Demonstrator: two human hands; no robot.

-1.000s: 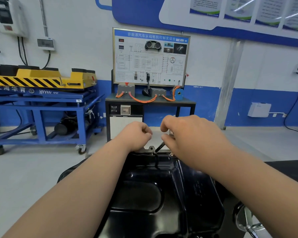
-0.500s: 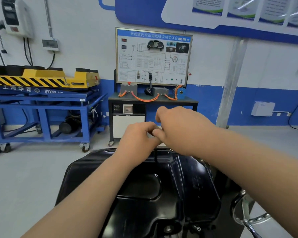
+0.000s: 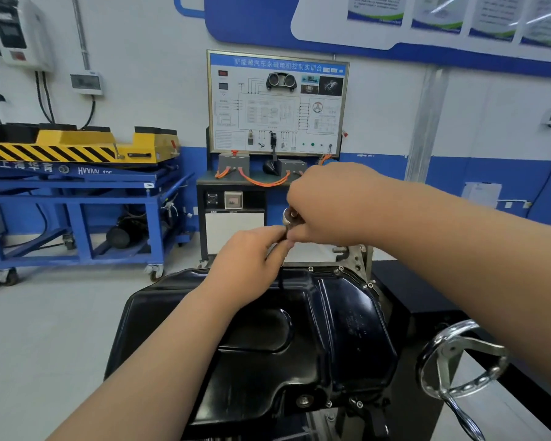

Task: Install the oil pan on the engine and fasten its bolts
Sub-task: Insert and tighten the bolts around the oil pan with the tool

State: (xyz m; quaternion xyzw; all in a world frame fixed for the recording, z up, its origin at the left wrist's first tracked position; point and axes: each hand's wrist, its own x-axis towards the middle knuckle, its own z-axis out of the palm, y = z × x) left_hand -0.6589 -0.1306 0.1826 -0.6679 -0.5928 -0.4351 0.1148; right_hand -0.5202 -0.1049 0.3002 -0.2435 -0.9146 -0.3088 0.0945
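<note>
Grip on shiny, round-headed metal tool (image 3: 289,217)

Black oil pan (image 3: 331,329) lies on the engine (image 3: 357,253).

— What's different at the far rim of the oil pan (image 3: 331,313)?

— Both hands have lifted off it. A second ago they sat right at the rim. Now the right hand (image 3: 334,205) is well above it, gripping a tool (image 3: 289,217) whose silvery round head has come into sight (it was hidden before).

— And the left hand (image 3: 248,259)?

— Risen too, just above the rim, pinching right under that head and touching the right hand's fingers.
</note>
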